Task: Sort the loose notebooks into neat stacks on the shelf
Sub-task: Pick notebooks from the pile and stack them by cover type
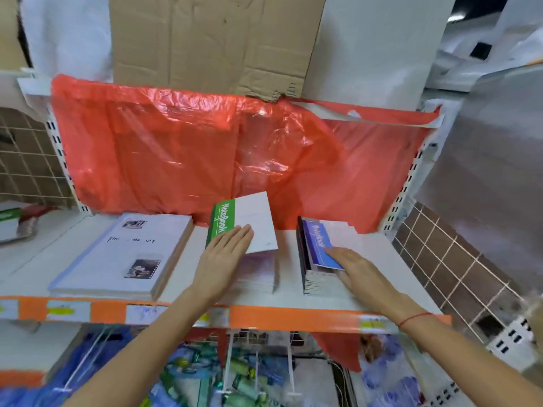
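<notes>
- Left hand (224, 254) presses flat, fingers straight, on the tilted green notebook (244, 223) atop the middle stack (261, 274); it may slide off askew
- Right hand (357, 270), fingers extended, rests on the blue stack (316, 254); a push may fan it across the shelf (293, 301)

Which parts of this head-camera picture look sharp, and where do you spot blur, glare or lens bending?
Head view: the green notebook under the left hand is fairly sharp, its title readable; the right hand on the blue notebook is softer; the hanging goods below and the frame edges smear; the red plastic sheet shows glare patches; the orange shelf edge bows from the wide lens.
</notes>
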### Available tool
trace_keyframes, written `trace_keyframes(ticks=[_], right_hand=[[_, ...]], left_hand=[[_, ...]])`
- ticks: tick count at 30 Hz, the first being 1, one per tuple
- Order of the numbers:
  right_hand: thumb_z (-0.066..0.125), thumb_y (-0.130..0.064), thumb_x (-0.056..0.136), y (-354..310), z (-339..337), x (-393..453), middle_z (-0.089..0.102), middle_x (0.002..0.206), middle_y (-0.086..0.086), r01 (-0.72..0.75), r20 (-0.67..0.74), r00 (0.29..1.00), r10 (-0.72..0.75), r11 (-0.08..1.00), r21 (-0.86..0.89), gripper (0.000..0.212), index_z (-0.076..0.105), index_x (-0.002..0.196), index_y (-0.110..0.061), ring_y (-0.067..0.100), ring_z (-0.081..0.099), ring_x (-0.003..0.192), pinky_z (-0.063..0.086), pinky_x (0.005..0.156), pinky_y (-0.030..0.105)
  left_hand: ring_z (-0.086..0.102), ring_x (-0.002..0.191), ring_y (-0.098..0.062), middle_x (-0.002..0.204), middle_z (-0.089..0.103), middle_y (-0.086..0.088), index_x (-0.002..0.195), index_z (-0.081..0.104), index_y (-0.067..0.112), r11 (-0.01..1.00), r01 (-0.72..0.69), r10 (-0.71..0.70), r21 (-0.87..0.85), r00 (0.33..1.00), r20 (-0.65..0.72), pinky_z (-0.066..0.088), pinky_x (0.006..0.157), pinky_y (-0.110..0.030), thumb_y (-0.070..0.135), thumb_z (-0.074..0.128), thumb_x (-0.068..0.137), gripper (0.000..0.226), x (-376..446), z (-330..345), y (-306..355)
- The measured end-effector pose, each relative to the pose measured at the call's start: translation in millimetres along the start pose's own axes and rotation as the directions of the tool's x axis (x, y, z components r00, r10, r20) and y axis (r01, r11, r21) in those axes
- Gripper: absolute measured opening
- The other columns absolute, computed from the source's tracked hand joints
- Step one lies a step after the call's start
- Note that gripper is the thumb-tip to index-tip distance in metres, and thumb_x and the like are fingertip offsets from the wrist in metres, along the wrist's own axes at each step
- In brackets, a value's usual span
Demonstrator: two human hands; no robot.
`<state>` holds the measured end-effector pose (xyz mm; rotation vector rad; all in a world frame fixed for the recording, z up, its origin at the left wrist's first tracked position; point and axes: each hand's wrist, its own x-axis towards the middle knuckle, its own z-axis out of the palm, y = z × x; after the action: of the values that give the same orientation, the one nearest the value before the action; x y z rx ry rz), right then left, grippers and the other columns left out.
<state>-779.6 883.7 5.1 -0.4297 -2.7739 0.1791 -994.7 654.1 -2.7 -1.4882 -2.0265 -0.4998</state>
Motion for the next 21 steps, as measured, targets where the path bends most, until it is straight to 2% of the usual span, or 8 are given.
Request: trace_keyframes(ticks=[1,3,5,11,15,17,19,21], right_hand=[[0.04,-0.042,0.095,2.4,0.5,-3.5,0.05,0.138,0.015,-0.012,0.047,0.999,0.011,1.0,0.024,0.055,0.048,0.136,-0.007,0.03,0.045,0.13,0.026,0.11,0.033],[0.011,-0.082,0.079,7.4,4.5,-10.2,0.037,0.148,0.011,0.006,0.141,0.99,-0.013,0.999,0.054,0.098,0.039,0.143,-0.012,0.023,0.031,0.139,0.015,0.114,0.029],[-0.004,-0.09,0.064,9.5,5.0,-13.0,0.023,0.155,0.007,-0.003,0.202,0.979,-0.01,0.998,0.066,0.116,0.029,0.148,-0.016,0.018,0.017,0.144,0.005,0.116,0.026],[-0.016,-0.092,0.055,10.0,0.9,-7.2,0.019,0.157,0.006,-0.001,0.211,0.977,-0.013,0.998,0.065,0.126,0.025,0.149,-0.019,0.017,0.011,0.145,0.001,0.116,0.027],[-0.012,-0.093,0.056,15.8,0.0,-5.1,0.019,0.157,0.005,0.014,0.216,0.976,-0.036,0.995,0.102,0.124,0.025,0.149,-0.02,0.016,0.011,0.145,0.001,0.115,0.025],[-0.003,-0.09,0.066,16.5,-1.0,-3.7,0.02,0.156,0.004,0.019,0.209,0.977,-0.041,0.994,0.107,0.112,0.026,0.149,-0.021,0.015,0.011,0.145,0.002,0.114,0.024],[0.018,-0.075,0.084,15.7,-3.3,-1.6,0.018,0.157,0.004,0.007,0.219,0.975,-0.029,0.995,0.1,0.085,0.025,0.149,-0.021,0.015,0.009,0.145,0.001,0.114,0.024],[0.019,-0.073,0.081,16.0,-3.9,0.1,0.017,0.157,0.003,0.009,0.234,0.972,-0.036,0.993,0.115,0.086,0.025,0.149,-0.021,0.015,0.009,0.145,0.0,0.113,0.022]], left_hand=[[0.058,0.116,-0.033,0.131,0.057,-0.016,0.131,0.042,0.006,1.0,0.01,-0.011,0.011,1.0,0.006,0.037,0.097,-0.039,-0.002,0.034,0.073,0.06,-1.8,0.6,2.1],[0.059,0.115,-0.033,0.13,0.058,-0.016,0.13,0.045,0.006,0.999,0.03,-0.03,0.027,1.0,0.006,0.038,0.096,-0.039,-0.002,0.037,0.076,0.055,-3.5,1.2,7.7],[0.06,0.113,-0.033,0.128,0.059,-0.016,0.127,0.052,0.003,0.998,0.049,-0.049,0.035,0.999,0.002,0.038,0.096,-0.039,-0.002,0.037,0.078,0.052,-1.7,1.1,14.1],[0.061,0.111,-0.033,0.126,0.061,-0.016,0.124,0.056,0.001,0.995,0.072,-0.073,0.076,0.997,0.012,0.036,0.095,-0.036,0.0,0.035,0.075,0.054,10.5,0.2,24.7],[0.062,0.11,-0.032,0.125,0.062,-0.015,0.122,0.06,0.001,0.993,0.078,-0.082,0.091,0.996,0.032,0.05,0.089,-0.038,0.001,0.033,0.075,0.055,14.6,1.0,31.7],[0.063,0.109,-0.031,0.123,0.063,-0.014,0.12,0.062,0.001,0.991,0.073,-0.077,0.108,0.997,0.032,0.051,0.087,-0.038,0.002,0.032,0.075,0.054,15.6,0.1,33.1],[0.063,0.109,-0.031,0.123,0.063,-0.014,0.12,0.061,0.001,0.991,0.066,-0.069,0.119,0.997,0.023,0.051,0.087,-0.038,0.002,0.033,0.075,0.053,17.2,-0.7,33.3],[0.063,0.108,-0.032,0.123,0.063,-0.014,0.12,0.061,0.001,0.99,0.068,-0.071,0.127,0.997,0.02,0.052,0.086,-0.039,0.002,0.033,0.075,0.053,18.7,-1.6,33.0]])
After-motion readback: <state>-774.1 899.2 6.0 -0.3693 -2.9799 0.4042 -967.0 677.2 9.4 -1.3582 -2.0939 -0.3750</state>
